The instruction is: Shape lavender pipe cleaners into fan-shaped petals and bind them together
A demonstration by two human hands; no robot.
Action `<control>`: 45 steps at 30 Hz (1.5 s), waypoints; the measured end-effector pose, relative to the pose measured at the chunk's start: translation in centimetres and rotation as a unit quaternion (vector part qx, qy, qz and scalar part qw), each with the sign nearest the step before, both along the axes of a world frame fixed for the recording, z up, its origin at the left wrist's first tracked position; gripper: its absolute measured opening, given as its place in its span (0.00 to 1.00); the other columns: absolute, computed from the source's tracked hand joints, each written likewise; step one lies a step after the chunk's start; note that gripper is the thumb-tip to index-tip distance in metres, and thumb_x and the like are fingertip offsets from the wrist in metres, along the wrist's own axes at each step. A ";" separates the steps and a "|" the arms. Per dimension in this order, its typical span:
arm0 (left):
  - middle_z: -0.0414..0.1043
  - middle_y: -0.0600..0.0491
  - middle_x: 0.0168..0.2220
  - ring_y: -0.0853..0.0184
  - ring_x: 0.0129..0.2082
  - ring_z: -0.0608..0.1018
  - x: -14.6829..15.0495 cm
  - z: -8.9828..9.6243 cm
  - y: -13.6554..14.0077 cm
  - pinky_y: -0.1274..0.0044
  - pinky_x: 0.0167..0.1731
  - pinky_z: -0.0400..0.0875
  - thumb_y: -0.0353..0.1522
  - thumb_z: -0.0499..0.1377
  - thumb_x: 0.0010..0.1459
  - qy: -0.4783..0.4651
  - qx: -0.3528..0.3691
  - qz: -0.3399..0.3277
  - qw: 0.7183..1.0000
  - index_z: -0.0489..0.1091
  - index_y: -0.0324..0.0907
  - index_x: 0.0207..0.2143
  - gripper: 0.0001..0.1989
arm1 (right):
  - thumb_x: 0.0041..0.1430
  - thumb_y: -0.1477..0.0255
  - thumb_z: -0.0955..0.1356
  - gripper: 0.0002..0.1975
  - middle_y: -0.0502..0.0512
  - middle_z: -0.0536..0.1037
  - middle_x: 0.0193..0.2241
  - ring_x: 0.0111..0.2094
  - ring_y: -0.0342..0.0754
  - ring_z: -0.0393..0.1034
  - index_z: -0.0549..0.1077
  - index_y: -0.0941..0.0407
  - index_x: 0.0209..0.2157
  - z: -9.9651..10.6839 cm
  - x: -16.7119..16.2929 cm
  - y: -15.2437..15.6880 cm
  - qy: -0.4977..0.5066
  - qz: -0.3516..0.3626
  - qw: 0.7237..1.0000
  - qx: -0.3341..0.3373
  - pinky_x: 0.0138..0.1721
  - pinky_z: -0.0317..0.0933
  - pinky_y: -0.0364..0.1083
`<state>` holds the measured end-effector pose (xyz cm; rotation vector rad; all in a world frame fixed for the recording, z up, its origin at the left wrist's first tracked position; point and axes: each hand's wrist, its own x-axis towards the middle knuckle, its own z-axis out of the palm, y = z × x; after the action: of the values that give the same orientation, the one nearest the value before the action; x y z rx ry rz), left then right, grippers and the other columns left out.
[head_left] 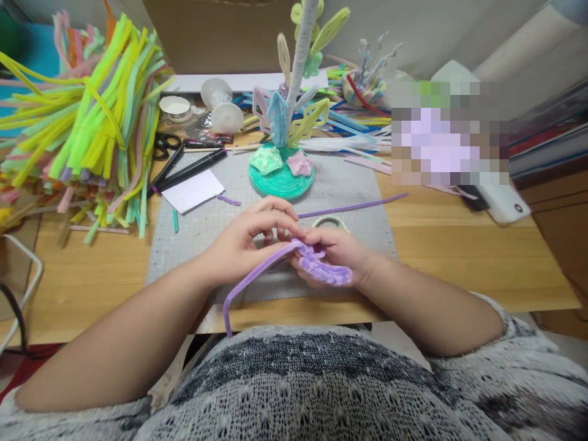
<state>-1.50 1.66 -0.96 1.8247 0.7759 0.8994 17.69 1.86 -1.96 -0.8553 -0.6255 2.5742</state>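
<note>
My left hand (pixel 252 236) and my right hand (pixel 337 248) meet over the grey cutting mat, fingertips closed together. Between them is a purple pipe cleaner (pixel 257 269), one long end of it bending down toward my lap. Its other part is worked into a dense, textured purple piece (pixel 326 271) that lies across my right palm. My left thumb and fingers pinch the pipe cleaner where it joins this piece. Just behind my right hand lies a roll of tape (pixel 331 222). A straight purple pipe cleaner (pixel 362 203) rests on the mat beyond it.
A teal round base (pixel 281 177) with an upright wrapped stem and pipe-cleaner shapes stands at the mat's back. Bundled pipe cleaners (pixel 101 110) fill the left. Black markers (pixel 190 170), a white card (pixel 195 190), scissors (pixel 166 146) and a spool (pixel 225 116) lie around; a white phone-like object (pixel 505 199) is right.
</note>
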 end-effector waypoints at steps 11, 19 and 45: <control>0.76 0.52 0.28 0.68 0.28 0.76 0.6 0.9 -0.5 0.75 0.29 0.72 0.36 0.63 0.54 -0.067 -0.202 0.105 0.971 0.71 0.40 0.30 0.09 | 0.57 0.60 0.65 0.14 0.51 0.75 0.26 0.25 0.43 0.68 0.73 0.57 0.32 0.3 1.1 0.9 -0.079 -0.229 0.940 0.242 0.25 0.63 0.42; 0.76 0.53 0.30 0.72 0.26 0.75 1.1 -0.1 -0.2 0.80 0.27 0.70 0.32 0.64 0.52 -0.025 -0.172 0.144 0.974 0.71 0.38 0.34 0.08 | 0.43 0.65 0.77 0.17 0.47 0.73 0.27 0.27 0.40 0.66 0.72 0.57 0.32 -0.3 1.0 0.7 -0.168 -0.140 0.917 0.333 0.31 0.62 0.41; 0.69 0.55 0.34 0.74 0.33 0.74 1.0 -0.1 -1.1 0.82 0.33 0.70 0.24 0.61 0.55 -0.096 -0.234 -0.090 0.963 0.61 0.41 0.40 0.13 | 0.44 0.70 0.74 0.10 0.46 0.72 0.19 0.20 0.38 0.65 0.72 0.59 0.26 0.3 1.3 0.3 -0.145 -0.022 0.956 0.255 0.23 0.60 0.39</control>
<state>-0.48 0.52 -1.08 1.3454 0.6248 0.6906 18.94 2.18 -1.68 -1.0450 -1.2680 2.1008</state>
